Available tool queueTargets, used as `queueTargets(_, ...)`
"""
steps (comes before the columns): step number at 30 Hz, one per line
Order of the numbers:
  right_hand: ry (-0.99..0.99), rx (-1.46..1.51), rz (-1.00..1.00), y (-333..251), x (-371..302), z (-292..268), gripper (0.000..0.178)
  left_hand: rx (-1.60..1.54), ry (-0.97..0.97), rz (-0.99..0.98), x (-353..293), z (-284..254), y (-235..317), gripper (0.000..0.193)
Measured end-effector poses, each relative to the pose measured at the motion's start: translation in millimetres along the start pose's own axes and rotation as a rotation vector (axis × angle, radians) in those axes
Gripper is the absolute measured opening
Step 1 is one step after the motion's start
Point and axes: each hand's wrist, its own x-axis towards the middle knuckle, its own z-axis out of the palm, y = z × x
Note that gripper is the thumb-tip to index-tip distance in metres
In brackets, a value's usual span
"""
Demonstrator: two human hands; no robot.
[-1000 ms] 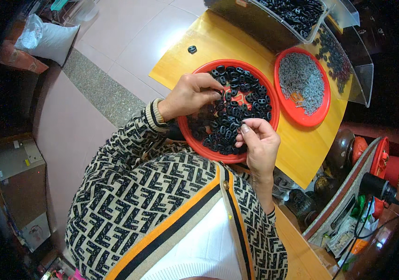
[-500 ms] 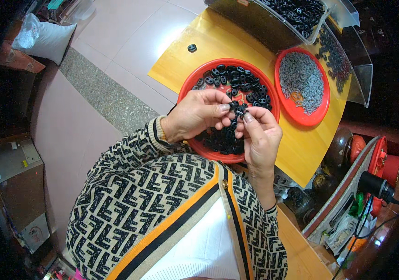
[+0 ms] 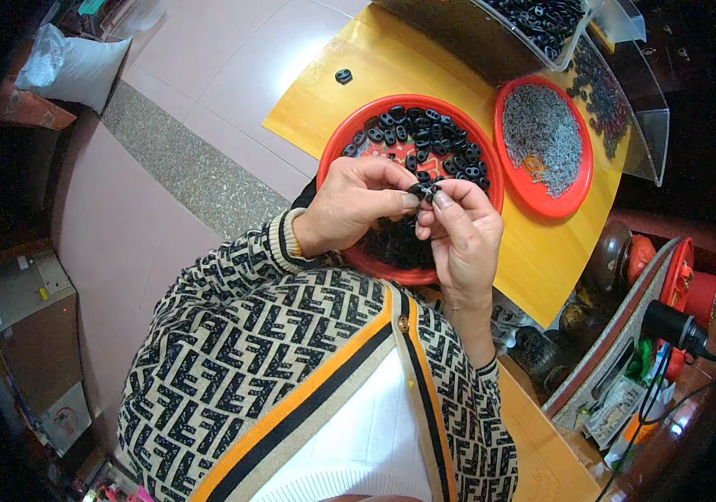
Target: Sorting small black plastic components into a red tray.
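Observation:
Both of my hands meet over a round red basin (image 3: 497,180) that holds many black two-hole cord locks (image 3: 400,125). My left hand (image 3: 354,205) pinches a small black cord-lock piece (image 3: 416,191) between thumb and fingers. Close against it, my right hand (image 3: 467,238) has its thumb and fingertips pressed together on a tiny silvery part, which looks like a spring. Fingertips partly hide both pieces. To the right, an oval red tray (image 3: 552,207) is heaped with small grey metal springs (image 3: 546,138).
A yellow board (image 3: 308,105) lies under the basin and tray, with one loose cord lock (image 3: 343,76) on it. A clear bin (image 3: 458,38) of black parts stands at the far side. More black pieces (image 3: 599,92) lie beyond the tray. A white sack (image 3: 82,75) sits far left.
My hands have drawn slightly closer together, and the silvery part now sits against the black piece. The whole view has shifted a little.

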Motion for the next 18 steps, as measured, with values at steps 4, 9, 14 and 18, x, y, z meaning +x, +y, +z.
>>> queueTargets(4,-0.023,0.079,0.042,-0.3,1.8,-1.9,0.011,-0.07,0.007,-0.14,0.8,-6.3,-2.6,0.01)
queueTargets(9,-0.02,0.087,0.058,2.0,4.2,-1.0,0.01,-0.034,0.001,-0.182,-1.5,-5.1,-1.2,0.01)
queueTargets(14,-0.035,0.121,0.079,3.4,5.4,-0.6,0.01,-0.006,0.066,0.011,-1.6,-2.3,-2.2,0.008)
queueTargets(18,-0.032,0.128,0.092,3.4,5.7,0.2,0.01,-0.029,0.0,0.058,-3.8,-9.1,-3.5,0.011)
